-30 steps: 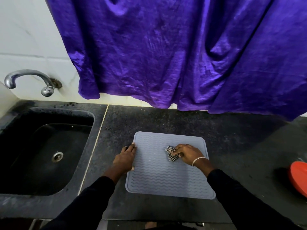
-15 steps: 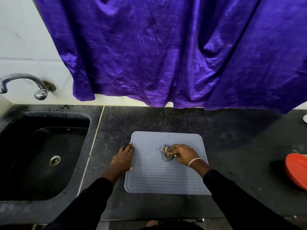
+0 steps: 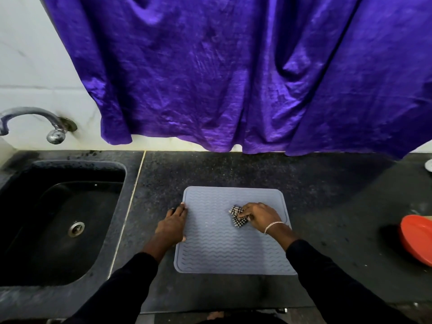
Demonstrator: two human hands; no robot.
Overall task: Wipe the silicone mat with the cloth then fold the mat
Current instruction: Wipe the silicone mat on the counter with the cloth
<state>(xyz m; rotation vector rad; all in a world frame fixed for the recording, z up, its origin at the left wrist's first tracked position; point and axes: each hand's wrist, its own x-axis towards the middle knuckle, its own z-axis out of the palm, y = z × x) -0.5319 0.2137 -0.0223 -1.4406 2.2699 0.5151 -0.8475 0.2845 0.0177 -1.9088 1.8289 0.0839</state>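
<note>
From my head camera, looking down: the grey silicone mat (image 3: 224,244) lies flat and unfolded on the dark speckled table (image 3: 327,206), wavy ridges up, its rounded corners all down on the surface. My left hand (image 3: 171,226) is pressed at the mat's left edge, fingers together and laid flat, tips at the upper left rim, thumb side just over the border, pinning it and gripping nothing. My right hand (image 3: 259,217) sits on the upper right part of the mat, fingers curled down and closed over the small black-and-white checked cloth (image 3: 237,216). The cloth is bunched up and sticks out from under my fingertips toward the left, touching the mat. A thin silver bracelet (image 3: 273,226) rings my right wrist, and both my forearms come up from the bottom in black sleeves (image 3: 332,277).

Off to the left, the black sink (image 3: 28,230) is sunk into the table, with its metal drain (image 3: 76,228) in the basin and a chrome tap (image 3: 35,121) curving out from the white tiled wall (image 3: 35,66) above it. A big purple curtain (image 3: 233,78) hangs across the wall behind the mat, its hem just above the back of the table. At the far right edge a red plate (image 3: 417,237) rests on the table, well apart from the mat.
</note>
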